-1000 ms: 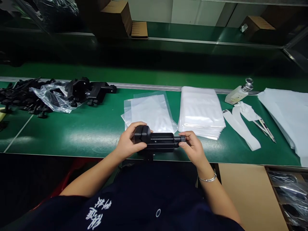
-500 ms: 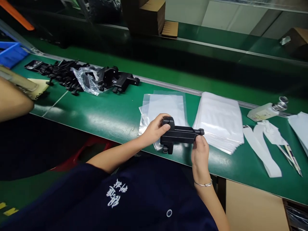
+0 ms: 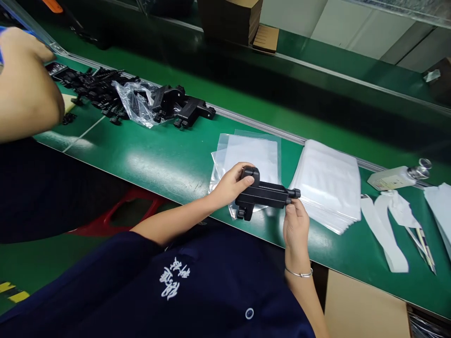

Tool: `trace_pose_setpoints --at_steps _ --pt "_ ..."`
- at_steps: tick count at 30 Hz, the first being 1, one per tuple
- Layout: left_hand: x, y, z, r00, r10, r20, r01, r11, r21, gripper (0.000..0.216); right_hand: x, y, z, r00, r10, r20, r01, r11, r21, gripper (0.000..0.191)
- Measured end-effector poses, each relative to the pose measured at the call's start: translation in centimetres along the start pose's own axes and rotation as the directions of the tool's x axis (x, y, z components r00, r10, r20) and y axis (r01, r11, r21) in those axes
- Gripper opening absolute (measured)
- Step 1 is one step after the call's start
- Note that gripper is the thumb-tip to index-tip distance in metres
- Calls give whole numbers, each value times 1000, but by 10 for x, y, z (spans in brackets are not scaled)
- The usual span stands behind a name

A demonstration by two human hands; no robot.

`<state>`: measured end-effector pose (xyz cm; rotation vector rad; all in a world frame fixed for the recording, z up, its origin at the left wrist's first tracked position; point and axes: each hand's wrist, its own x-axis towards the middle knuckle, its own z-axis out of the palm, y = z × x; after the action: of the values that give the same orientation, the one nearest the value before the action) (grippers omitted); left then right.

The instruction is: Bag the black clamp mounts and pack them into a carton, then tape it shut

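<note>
A black plastic clamp bracket [image 3: 266, 193] with small knobs is held level above the bench's front part. My left hand [image 3: 232, 185] wraps its wider left end, with the thumb lying on top. At the other end, the fingertips of my right hand [image 3: 296, 218] pinch a small knob under the narrow tip. Behind and below the bracket lie flat clear plastic bags [image 3: 252, 150]. Just right of them stands a thick stack of white plastic bags [image 3: 329, 178].
A heap of similar black brackets [image 3: 102, 94] with a crumpled clear bag [image 3: 137, 105] lies at the back left. On the right are a pump bottle [image 3: 394, 177], a white strip [image 3: 387, 239] and pens [image 3: 424, 249]. A co-worker's arm [image 3: 31, 89] reaches in from the left.
The view has shifted slightly, and the bracket tilts a little more, its right end lower. Both hands keep their hold. The co-worker's arm has reached further over the bench.
</note>
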<state>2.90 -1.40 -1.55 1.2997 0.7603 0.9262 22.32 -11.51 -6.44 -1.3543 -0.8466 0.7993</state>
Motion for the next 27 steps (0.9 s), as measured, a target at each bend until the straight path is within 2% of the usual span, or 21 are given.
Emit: trace_pose_setpoints --at_steps 2,5,8,10,12,14,15,16,18,20,22,23,25,27 --pt "-2 -1 -2 1000 -3 -9 2 1000 -13 55 1 0 2 1000 -4 -22 4 1000 8 30" --pt "0 -5 -5 998 -32 -49 27 995 -97 58 1 -6 5 999 -31 -18 29 995 -100 31" --pt "13 -12 -13 969 -215 -124 160 923 -350 54 -6 -18 13 977 -173 123 199 947 -251 44" --pt "23 -18 -21 917 -354 -186 214 827 -519 49 -16 -25 23 903 -304 303 400 852 -337 48" --pt "31 -22 -29 869 -439 -229 212 747 -631 44 -25 -27 34 776 -406 482 604 699 -384 40" --pt "34 -24 -35 851 -476 -223 210 697 -686 40 -32 -27 42 671 -460 581 724 574 -383 33" --pt "35 -25 -37 851 -482 -209 217 685 -696 40 -34 -28 45 651 -471 596 743 556 -372 32" --pt "34 -25 -38 854 -481 -199 223 684 -694 42 -34 -28 46 661 -472 583 731 580 -359 32" --pt "31 -24 -37 865 -459 -204 221 712 -666 45 -30 -31 46 766 -438 471 607 734 -304 37" --pt "25 -19 -31 892 -405 -198 215 768 -603 51 -22 -34 43 889 -316 331 383 910 -161 54" --pt "19 -10 -23 941 -301 -155 188 846 -500 55 -12 -34 42 963 -122 240 124 992 6 70" --pt "16 -6 -19 965 -238 -113 166 882 -441 57 -7 -32 43 977 -25 211 9 997 76 71" --pt "10 4 -13 993 -114 24 115 932 -345 64 2 -26 44 979 157 133 -182 963 200 56" --pt "5 11 -10 976 -19 215 79 958 -276 76 7 -18 45 955 287 68 -293 897 332 44"
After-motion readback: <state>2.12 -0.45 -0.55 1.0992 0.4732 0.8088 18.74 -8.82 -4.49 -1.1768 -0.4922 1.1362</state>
